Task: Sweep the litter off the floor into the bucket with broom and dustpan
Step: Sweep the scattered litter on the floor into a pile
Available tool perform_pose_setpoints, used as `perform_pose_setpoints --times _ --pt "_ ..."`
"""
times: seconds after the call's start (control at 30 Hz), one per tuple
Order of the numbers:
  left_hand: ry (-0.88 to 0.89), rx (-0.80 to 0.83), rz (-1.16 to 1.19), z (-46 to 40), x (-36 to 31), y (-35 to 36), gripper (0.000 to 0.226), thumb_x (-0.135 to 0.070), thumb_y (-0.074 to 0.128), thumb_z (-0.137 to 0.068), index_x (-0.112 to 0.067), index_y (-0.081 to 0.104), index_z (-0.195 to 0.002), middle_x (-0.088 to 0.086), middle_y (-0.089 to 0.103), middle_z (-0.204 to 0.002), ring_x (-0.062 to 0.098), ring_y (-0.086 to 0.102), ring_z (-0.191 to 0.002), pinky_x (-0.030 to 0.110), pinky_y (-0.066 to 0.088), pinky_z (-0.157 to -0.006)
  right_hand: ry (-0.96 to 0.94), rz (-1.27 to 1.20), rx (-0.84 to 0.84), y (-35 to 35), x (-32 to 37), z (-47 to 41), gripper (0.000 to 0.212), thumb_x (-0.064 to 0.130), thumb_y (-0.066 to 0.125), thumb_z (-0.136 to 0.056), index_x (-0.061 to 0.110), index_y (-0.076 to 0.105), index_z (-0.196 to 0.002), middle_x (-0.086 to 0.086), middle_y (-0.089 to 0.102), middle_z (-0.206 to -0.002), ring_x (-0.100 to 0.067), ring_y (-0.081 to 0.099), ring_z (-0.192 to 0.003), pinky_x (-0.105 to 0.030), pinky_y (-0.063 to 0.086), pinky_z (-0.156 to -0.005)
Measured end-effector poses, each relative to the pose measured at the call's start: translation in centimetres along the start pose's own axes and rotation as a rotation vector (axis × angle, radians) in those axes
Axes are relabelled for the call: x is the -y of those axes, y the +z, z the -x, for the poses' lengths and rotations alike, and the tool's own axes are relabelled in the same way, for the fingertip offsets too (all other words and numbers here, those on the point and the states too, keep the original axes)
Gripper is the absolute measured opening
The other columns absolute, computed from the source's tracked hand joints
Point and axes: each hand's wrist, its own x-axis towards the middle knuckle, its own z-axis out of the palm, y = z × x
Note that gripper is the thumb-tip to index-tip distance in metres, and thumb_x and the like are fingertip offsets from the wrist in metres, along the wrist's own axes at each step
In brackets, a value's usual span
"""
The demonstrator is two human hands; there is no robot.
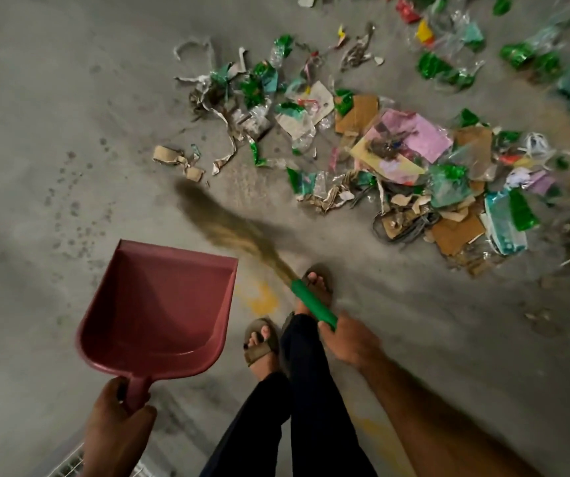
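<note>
My left hand [118,411] grips the handle of a dull red dustpan [159,304], held above the floor with its mouth pointing away from me and nothing inside it. My right hand [349,342] grips the green handle of a straw broom [228,228]. The blurred bristles reach up and left toward the near edge of the litter. The litter [397,149] is a wide spread of green wrappers, clear plastic, torn cardboard and pink and yellow paper across the upper right of the grey concrete floor. No bucket is in view.
My feet in sandals [263,342] and dark trouser legs stand between the two tools. A few cardboard scraps [177,160] lie apart at the left end of the litter. A white grille-like object [70,466] shows at the bottom left edge.
</note>
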Motion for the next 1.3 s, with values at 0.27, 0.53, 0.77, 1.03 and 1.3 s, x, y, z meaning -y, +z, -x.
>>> perform_pose_setpoints --times 0.27,0.53,0.77,1.03,1.3 --pt "0.176 0.118 -0.078 -0.7 -11.3 5.6 0.034 0.008 0.062 -0.066 -0.015 0.059 -0.090 -0.001 0.067 -0.079 0.023 0.062 -0.076 0.033 0.043 -0.064 0.305 -0.455 -0.116 -5.2 -14.3 -0.7 0.050 0.064 0.046 -0.091 0.016 0.055 -0.103 -0.014 0.068 -0.092 -0.035 0.068 -0.083 -0.046 0.058 -0.077" --pt "0.342 0.193 -0.199 1.1 -21.8 7.2 0.033 0.002 0.057 -0.064 -0.020 0.057 -0.088 -0.001 0.066 -0.082 0.024 0.061 -0.078 0.038 0.050 -0.070 0.373 -0.540 -0.271 -9.9 -20.6 5.4 0.038 0.057 0.046 -0.094 0.020 0.052 -0.087 -0.010 0.063 -0.078 -0.030 0.062 -0.072 -0.041 0.054 -0.073" --pt "0.375 0.164 -0.235 0.7 -26.4 3.6 0.035 -0.002 0.057 -0.062 -0.021 0.060 -0.092 -0.004 0.068 -0.084 0.021 0.063 -0.080 0.035 0.048 -0.069 0.286 -0.638 -0.302 -11.4 -19.9 11.7 0.029 0.046 0.053 -0.096 0.019 0.055 -0.084 -0.010 0.061 -0.063 -0.027 0.061 -0.059 -0.034 0.049 -0.061" --pt "0.320 0.035 -0.190 -4.4 -25.0 -5.7 0.039 0.007 0.055 -0.066 -0.024 0.065 -0.089 -0.008 0.069 -0.083 0.018 0.064 -0.068 0.029 0.047 -0.054 0.184 -0.623 -0.240 -12.3 -12.2 12.7 0.029 0.049 0.054 -0.093 0.021 0.057 -0.089 -0.011 0.059 -0.062 -0.027 0.061 -0.059 -0.030 0.045 -0.058" --pt "0.217 -0.060 -0.149 -10.5 -20.8 -15.2 0.034 0.008 0.057 -0.067 -0.019 0.064 -0.088 -0.006 0.069 -0.082 0.020 0.063 -0.071 0.031 0.047 -0.059 -0.107 -0.139 -0.020 -12.1 2.5 8.2 0.030 0.062 0.045 -0.092 0.034 0.045 -0.103 -0.001 0.065 -0.073 -0.019 0.068 -0.071 -0.035 0.048 -0.061"
